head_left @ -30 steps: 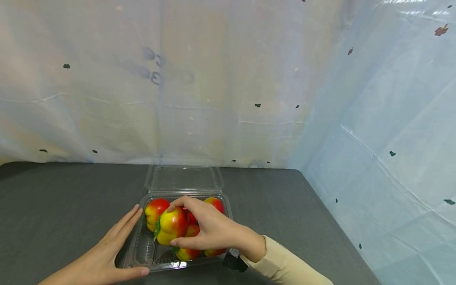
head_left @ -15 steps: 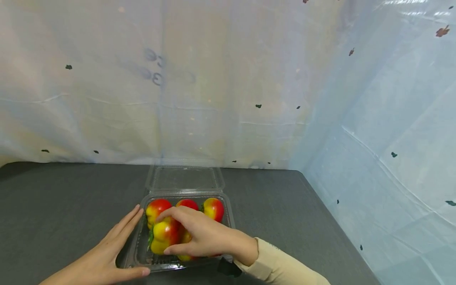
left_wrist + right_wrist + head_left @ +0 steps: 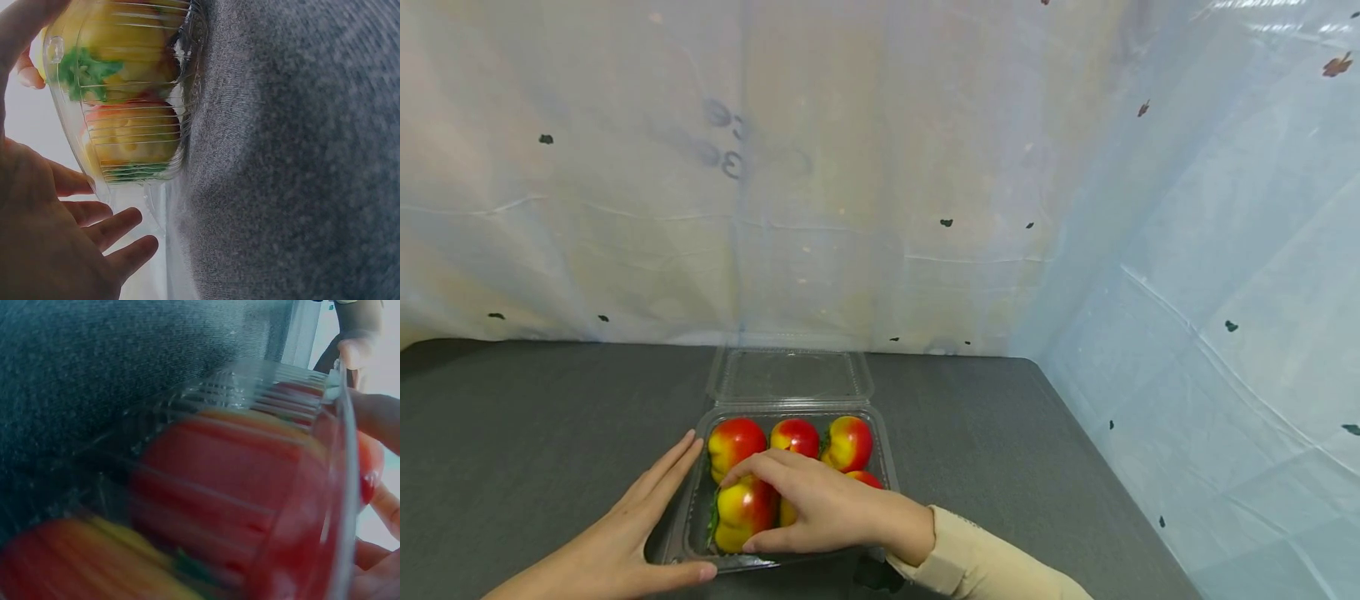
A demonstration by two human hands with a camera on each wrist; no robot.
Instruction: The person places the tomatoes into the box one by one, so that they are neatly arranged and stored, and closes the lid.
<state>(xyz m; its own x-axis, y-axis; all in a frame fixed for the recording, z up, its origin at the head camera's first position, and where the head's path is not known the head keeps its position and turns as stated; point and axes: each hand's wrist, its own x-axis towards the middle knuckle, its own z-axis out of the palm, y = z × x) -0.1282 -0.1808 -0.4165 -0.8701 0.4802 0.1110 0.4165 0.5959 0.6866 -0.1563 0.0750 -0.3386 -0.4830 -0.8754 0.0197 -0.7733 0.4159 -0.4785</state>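
A clear plastic clamshell box (image 3: 887, 454) holds several red-and-yellow bell peppers (image 3: 850, 443) in rows. My right hand (image 3: 827, 504) grips one bell pepper (image 3: 741, 517) at the box's front left, thumb on the near side and fingers over the far side. It covers part of the front row. My left hand (image 3: 613, 537) has its fingers extended along the left wall, thumb at the near corner. In the left wrist view, its fingertips (image 3: 87, 184) meet the rim, and green stems show through the ribbed wall. The right wrist view shows peppers (image 3: 212, 475) through the box's side.
The box's clear lid (image 3: 790, 375) lies folded back behind it. A dark grey table (image 3: 962, 433) spreads around, its right edge running toward the front. Translucent plastic sheeting (image 3: 850, 167) hangs behind and to the right.
My right hand has lowered the pepper toward the front left of the box, uncovering the back row. The left hand has stayed in place.
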